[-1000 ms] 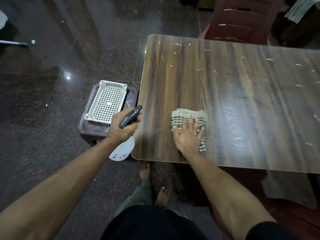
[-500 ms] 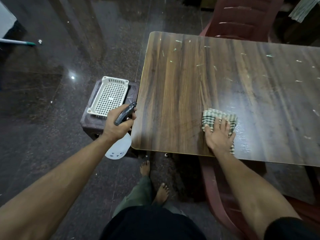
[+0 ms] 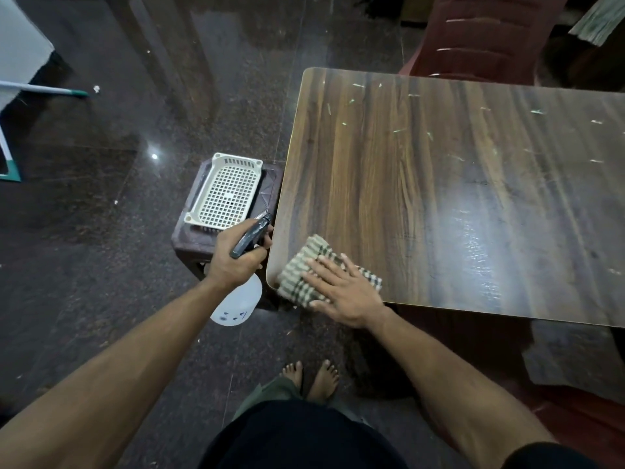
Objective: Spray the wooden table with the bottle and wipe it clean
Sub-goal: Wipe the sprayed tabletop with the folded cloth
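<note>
The wooden table (image 3: 439,184) fills the right half of the view, with pale specks along its far side and a wet sheen near the middle right. My right hand (image 3: 341,292) lies flat, fingers straight, pressing a checked cloth (image 3: 304,269) onto the table's near left corner. My left hand (image 3: 236,258) grips the dark trigger head of a white spray bottle (image 3: 238,304), held off the table's left edge, its body hanging below my fist.
A white plastic basket (image 3: 225,192) sits on a dark stool (image 3: 189,242) just left of the table. A red plastic chair (image 3: 483,35) stands behind the table. My bare feet (image 3: 311,377) are on the dark polished floor. A mop handle (image 3: 40,89) lies far left.
My right hand has swept the cloth from the table's near middle back left to the near left corner. The left hand with the bottle stayed about where it was.
</note>
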